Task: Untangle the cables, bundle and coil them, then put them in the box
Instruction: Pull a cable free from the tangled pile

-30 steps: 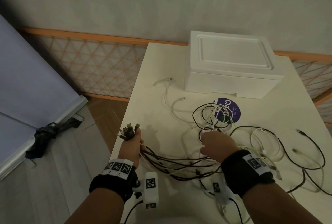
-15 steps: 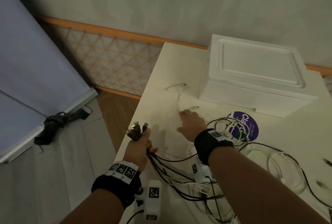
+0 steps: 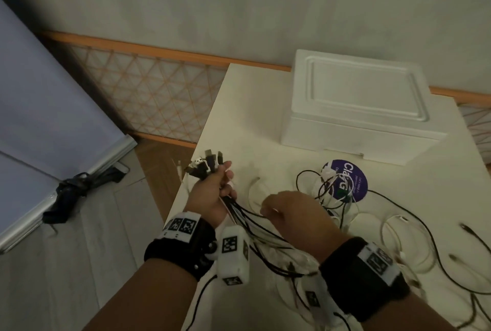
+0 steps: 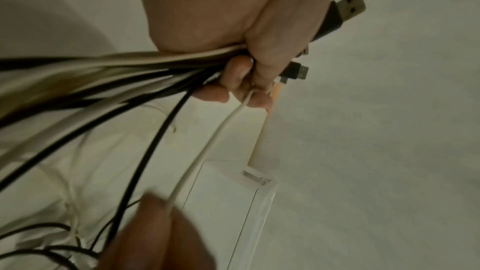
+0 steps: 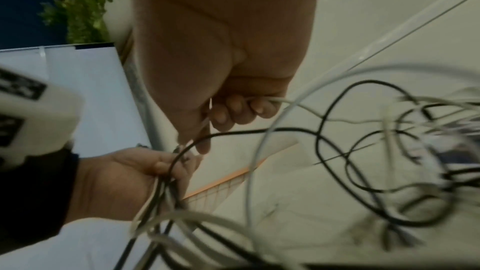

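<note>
Two hands (image 3: 212, 192) (image 3: 289, 211), one box (image 3: 356, 107).

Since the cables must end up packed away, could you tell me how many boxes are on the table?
1: the white foam box, lid on, at the far side of the table, behind the purple sticker. Another could lie outside the frame.

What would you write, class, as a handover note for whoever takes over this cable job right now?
Left hand: grips the bundle of plug ends, held above the table's left edge.
Right hand: pinches a white cable that runs to the left hand.
Loose cables: tangled on the table, some across the purple sticker.
Box: at the back, lid on.
Done: many ends gathered.
Left: untangle the rest, coil, open the box, put them in.
</note>
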The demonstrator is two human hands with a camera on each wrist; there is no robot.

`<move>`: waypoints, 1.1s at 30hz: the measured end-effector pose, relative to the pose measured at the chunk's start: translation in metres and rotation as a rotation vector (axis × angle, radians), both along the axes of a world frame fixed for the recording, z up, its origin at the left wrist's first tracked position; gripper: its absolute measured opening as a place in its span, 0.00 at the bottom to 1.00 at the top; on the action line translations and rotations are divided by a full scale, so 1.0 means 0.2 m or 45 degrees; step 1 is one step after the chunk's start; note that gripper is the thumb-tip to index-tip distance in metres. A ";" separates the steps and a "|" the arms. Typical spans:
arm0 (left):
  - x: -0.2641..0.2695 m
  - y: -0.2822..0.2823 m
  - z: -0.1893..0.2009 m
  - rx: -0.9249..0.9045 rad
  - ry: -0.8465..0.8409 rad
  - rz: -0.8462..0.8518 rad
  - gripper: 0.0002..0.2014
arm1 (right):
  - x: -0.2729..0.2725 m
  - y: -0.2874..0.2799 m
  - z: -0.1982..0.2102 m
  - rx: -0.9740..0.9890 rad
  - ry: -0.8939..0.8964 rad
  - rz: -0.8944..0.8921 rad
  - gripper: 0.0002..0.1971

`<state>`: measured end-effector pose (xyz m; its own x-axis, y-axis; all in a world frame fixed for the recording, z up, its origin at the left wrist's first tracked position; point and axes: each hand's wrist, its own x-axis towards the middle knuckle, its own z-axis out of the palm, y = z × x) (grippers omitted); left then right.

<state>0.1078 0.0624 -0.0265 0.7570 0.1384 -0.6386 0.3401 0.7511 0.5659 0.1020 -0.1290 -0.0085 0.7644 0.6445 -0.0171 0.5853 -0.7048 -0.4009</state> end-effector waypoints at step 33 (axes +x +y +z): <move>-0.31 -0.56 0.30 0.793 -0.465 -0.621 0.11 | -0.05 -0.40 0.25 0.384 0.157 -0.100 0.13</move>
<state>0.0461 -0.0487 0.0334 0.9655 -0.0118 -0.2601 0.2601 0.0865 0.9617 0.0924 -0.2087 0.0410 0.8162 0.5736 0.0696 0.4675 -0.5849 -0.6629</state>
